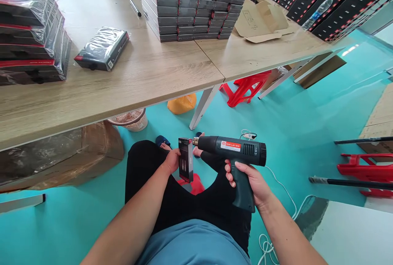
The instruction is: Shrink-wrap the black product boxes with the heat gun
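My right hand (245, 179) is wrapped round the handle of a dark green heat gun (242, 150), which points left. Its metal nozzle is close to the upper right edge of a small black box (186, 160); whether they touch I cannot tell. My left hand (172, 160) grips that box by its left side and keeps it upright above my lap. On the table (147, 72), a film-wrapped black box (102, 48) lies flat. Left of it stands a stack of wrapped boxes (30, 32) with loose, wrinkled film.
A tall stack of black boxes (196, 7) stands at the table's back, beside an opened cardboard box (260, 19). A pen (135, 8) lies nearby. Below are a waste bin (132, 122), a large carton (101, 154) and a red stool (245, 89). A white cord (284, 187) trails on the floor.
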Action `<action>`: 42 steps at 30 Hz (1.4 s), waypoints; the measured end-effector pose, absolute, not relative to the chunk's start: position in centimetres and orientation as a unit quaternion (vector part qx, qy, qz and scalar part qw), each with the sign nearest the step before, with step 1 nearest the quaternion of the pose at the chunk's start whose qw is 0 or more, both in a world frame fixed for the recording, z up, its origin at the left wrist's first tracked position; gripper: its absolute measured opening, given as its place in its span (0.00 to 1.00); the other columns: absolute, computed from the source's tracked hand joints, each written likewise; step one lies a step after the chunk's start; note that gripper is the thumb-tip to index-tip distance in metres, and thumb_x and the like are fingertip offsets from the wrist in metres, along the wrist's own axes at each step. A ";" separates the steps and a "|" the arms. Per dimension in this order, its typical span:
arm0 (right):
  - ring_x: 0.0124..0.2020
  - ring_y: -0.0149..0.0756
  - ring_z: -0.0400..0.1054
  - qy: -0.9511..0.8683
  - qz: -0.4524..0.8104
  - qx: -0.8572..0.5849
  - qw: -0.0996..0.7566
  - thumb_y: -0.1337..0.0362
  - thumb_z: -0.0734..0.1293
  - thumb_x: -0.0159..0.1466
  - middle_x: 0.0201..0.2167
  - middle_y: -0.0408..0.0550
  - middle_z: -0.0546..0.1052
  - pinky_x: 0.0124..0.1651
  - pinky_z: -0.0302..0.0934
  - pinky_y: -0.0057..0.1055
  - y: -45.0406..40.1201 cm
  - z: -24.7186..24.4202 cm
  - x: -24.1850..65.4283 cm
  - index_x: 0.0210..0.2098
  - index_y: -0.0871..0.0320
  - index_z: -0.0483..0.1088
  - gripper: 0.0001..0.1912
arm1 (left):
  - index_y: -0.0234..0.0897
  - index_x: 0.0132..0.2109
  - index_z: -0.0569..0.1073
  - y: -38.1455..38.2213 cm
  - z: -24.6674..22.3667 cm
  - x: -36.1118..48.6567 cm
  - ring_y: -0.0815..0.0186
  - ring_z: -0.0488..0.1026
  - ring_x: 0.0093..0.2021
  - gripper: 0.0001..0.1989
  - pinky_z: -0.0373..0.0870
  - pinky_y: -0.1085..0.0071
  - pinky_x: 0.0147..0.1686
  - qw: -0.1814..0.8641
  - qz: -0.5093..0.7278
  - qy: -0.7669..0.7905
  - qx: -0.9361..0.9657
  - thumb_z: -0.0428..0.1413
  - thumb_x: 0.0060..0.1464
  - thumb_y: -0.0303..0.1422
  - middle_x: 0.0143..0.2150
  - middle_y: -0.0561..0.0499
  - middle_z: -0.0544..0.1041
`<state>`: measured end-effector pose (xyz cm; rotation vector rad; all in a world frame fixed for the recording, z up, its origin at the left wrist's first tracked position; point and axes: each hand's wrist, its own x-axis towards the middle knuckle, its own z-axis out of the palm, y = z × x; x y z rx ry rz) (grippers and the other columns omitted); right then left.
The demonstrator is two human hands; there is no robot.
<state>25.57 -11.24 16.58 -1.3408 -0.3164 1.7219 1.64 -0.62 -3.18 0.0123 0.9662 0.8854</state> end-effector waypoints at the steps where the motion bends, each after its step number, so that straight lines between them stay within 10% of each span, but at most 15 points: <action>1: 0.28 0.33 0.69 -0.128 0.696 -0.545 0.450 0.57 0.75 0.57 0.32 0.48 0.77 0.26 0.65 0.27 -11.2 16.7 25.7 0.40 0.60 0.79 0.15 | 0.36 0.29 0.73 -0.6 -3.1 1.7 0.59 0.71 0.25 0.11 0.69 0.64 0.27 0.796 0.396 0.455 0.035 0.53 0.34 0.21 0.23 0.51 0.73; 23: 0.30 0.36 0.73 -0.316 0.644 -0.622 0.312 0.53 0.75 0.58 0.34 0.49 0.79 0.29 0.69 0.31 -10.3 19.2 25.4 0.43 0.60 0.78 0.20 | 0.42 0.28 0.76 -0.3 -2.1 2.0 0.48 0.65 0.64 0.22 0.65 0.58 0.61 0.638 0.492 0.503 0.313 0.55 0.30 0.10 0.45 0.47 0.78; 35: 0.29 0.37 0.72 -0.389 0.643 -0.612 0.245 0.57 0.73 0.60 0.30 0.47 0.78 0.27 0.68 0.32 -8.9 18.9 24.8 0.41 0.61 0.77 0.15 | 0.40 0.35 0.79 -0.1 -3.6 1.6 0.51 0.71 0.59 0.19 0.63 0.53 0.63 0.525 0.406 0.566 0.489 0.56 0.35 0.17 0.47 0.47 0.79; 42: 0.29 0.35 0.74 -0.219 0.615 -0.663 0.368 0.58 0.74 0.59 0.32 0.51 0.81 0.26 0.71 0.26 -9.5 18.4 28.1 0.39 0.62 0.79 0.13 | 0.37 0.42 0.79 -0.1 -5.0 1.2 0.53 0.74 0.57 0.20 0.67 0.57 0.58 0.481 0.398 0.590 0.512 0.53 0.40 0.20 0.53 0.43 0.78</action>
